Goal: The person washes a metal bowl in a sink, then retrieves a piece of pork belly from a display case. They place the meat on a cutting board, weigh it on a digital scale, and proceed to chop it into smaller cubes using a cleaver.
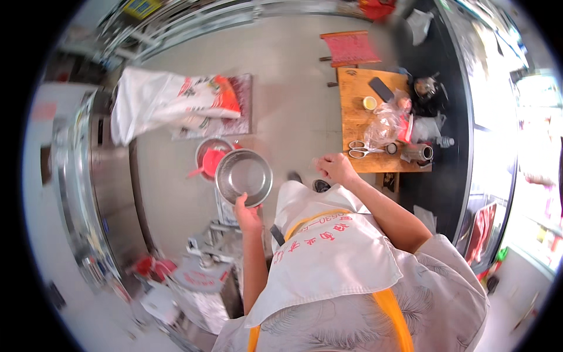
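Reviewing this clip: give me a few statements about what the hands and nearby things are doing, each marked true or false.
1. The left hand grips the rim of a round metal bowl. True.
2. The metal bowl is full of liquid. False: its inside looks bare and shiny.
3. The right hand holds the scissors. False: it hovers near the edge of the wooden table, and the scissors lie on the table, apart from it.
4. A large white sack with red print lies on the floor. True.
5. A crumpled clear plastic bag sits on the wooden table. True.
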Motion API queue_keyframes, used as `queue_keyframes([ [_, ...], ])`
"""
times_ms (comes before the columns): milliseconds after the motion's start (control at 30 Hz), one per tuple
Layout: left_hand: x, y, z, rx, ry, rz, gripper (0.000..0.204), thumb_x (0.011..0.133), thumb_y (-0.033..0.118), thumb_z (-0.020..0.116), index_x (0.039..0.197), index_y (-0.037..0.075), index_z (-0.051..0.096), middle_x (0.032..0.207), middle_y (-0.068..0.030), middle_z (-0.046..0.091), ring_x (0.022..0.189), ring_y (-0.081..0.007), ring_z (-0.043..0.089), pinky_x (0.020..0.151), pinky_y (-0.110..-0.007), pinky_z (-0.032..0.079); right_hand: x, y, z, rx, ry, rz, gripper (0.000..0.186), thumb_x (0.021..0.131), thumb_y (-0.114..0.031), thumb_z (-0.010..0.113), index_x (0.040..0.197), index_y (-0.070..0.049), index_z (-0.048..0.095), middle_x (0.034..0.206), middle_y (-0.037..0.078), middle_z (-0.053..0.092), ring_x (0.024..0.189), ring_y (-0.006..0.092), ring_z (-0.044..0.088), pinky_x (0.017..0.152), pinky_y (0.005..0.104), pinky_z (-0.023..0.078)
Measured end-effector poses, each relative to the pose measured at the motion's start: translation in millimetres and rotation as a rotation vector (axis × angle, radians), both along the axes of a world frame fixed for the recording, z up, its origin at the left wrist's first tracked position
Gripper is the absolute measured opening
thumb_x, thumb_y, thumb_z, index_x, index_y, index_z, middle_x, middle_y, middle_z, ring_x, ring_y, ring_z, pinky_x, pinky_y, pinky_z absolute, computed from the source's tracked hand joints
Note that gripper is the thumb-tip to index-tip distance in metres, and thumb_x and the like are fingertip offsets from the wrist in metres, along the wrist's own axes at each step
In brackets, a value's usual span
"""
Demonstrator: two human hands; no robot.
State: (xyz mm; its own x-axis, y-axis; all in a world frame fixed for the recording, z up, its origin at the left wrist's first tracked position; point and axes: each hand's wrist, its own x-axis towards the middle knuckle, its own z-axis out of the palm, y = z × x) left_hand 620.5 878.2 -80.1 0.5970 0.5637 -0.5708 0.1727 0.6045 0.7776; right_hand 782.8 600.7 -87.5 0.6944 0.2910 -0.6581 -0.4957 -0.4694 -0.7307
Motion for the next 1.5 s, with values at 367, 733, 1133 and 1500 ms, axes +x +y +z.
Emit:
queue_keyframes([
  [367, 341, 116, -94, 0.368, 0.153, -0.839, 0.026, 0.099, 0.021, 0.058, 0.105, -0.002, 0.067, 0.105, -0.0121, 0.066, 0.084, -0.0202, 0.066, 0.068, -0.035, 0.054, 59, -171, -251, -1.054, -0.117, -0.462, 0.024, 0.082, -0.030, 0.074, 0.094, -0.010, 0.081, 0.088, 0.016, 0.077, 0.086, 0.0333, 0.076, 0.079, 0.0437, 0.059],
  [733, 479, 42, -80, 0.948, -0.069, -1.434, 0.025, 0.082, -0.006, 0.054, 0.103, -0.002, 0.067, 0.101, -0.0208, 0.070, 0.097, -0.0351, 0.066, 0.088, -0.041, 0.052, 164, -278, -237, -1.137, -0.135, -0.641, 0.021, 0.089, -0.022, 0.066, 0.099, -0.008, 0.078, 0.099, 0.019, 0.076, 0.098, 0.0394, 0.072, 0.091, 0.0475, 0.055],
  [1133, 459, -85, -91, -0.037, 0.491, -0.968, 0.019, 0.091, 0.013, 0.058, 0.092, -0.004, 0.067, 0.108, -0.0162, 0.067, 0.107, -0.0250, 0.057, 0.098, -0.041, 0.043, 187, -369, -323, -1.164, -0.160, -0.749, 0.027, 0.094, -0.016, 0.061, 0.116, 0.000, 0.063, 0.097, 0.027, 0.069, 0.094, 0.0479, 0.066, 0.086, 0.0548, 0.054],
  [1500, 480, -126, -89, 0.217, 0.445, -1.146, 0.005, 0.087, 0.006, 0.060, 0.083, 0.005, 0.061, 0.090, -0.0029, 0.061, 0.089, -0.0155, 0.062, 0.087, -0.034, 0.051, 193, -368, -240, -1.191, -0.279, -0.767, 0.025, 0.088, -0.001, 0.054, 0.108, -0.002, 0.069, 0.105, 0.021, 0.067, 0.102, 0.0420, 0.063, 0.088, 0.0504, 0.052],
])
